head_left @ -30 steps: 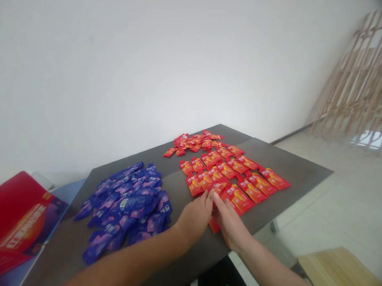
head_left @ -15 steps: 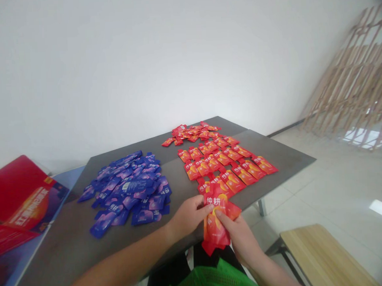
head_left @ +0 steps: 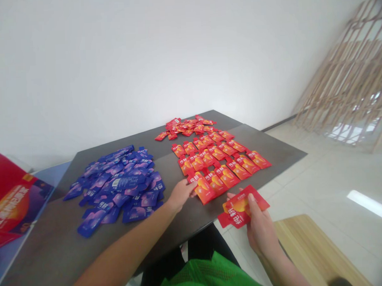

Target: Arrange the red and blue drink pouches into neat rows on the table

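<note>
My left hand (head_left: 182, 195) reaches over the table, its fingers pinching the left edge of a red-and-orange sachet (head_left: 203, 189) that lies at the left end of the nearest row. In my right hand (head_left: 261, 224), past the table's front edge, a red sachet (head_left: 241, 206) is gripped with the thumb on top and its spout end pointing left. Whether more than one sachet is in that hand, I cannot tell. Several red sachets (head_left: 225, 175) lie face up in three neat rows. Behind them sits a loose heap of red sachets (head_left: 188, 127).
A big pile of blue-purple sachets (head_left: 117, 184) covers the left part of the grey table (head_left: 174, 232). A red printed box (head_left: 12, 197) stands at the far left. On the right are a wooden stool (head_left: 312, 247) and a leaning wooden lattice (head_left: 349, 77).
My hands have moved apart. The left went to the nearest row's left end, where a sachet now lies; the right swung rightward, turning the sachet it holds sideways. The view shifted slightly.
</note>
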A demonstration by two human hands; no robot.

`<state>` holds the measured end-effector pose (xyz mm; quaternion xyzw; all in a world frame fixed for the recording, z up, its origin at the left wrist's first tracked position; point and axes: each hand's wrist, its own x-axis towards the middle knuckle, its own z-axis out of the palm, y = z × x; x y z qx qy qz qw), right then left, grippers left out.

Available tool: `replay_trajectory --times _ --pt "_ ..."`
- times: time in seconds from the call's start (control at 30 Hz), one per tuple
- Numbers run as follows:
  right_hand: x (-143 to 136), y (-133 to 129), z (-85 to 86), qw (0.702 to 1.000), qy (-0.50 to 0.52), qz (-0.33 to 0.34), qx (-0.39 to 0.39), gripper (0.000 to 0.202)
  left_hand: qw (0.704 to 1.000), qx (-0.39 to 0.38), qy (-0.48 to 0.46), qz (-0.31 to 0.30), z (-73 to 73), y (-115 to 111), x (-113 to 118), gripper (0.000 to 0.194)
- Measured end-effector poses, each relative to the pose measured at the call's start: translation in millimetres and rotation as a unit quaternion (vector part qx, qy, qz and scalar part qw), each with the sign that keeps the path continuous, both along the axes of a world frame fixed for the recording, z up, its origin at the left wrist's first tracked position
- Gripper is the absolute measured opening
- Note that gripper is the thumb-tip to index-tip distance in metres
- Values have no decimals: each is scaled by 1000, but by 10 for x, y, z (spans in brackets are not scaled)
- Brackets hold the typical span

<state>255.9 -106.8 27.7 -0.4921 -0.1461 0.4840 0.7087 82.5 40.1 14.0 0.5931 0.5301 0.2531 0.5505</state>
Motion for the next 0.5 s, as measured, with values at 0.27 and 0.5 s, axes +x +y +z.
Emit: replay_trajectory --times 0.27,0.5 --pt "31 24 -1 1000 -2 -8 -3 47 981 64 179 -33 -12 153 -33 38" --pt "-27 85 89 1000 -12 -14 13 54 971 173 65 -153 371 -406 46 34"
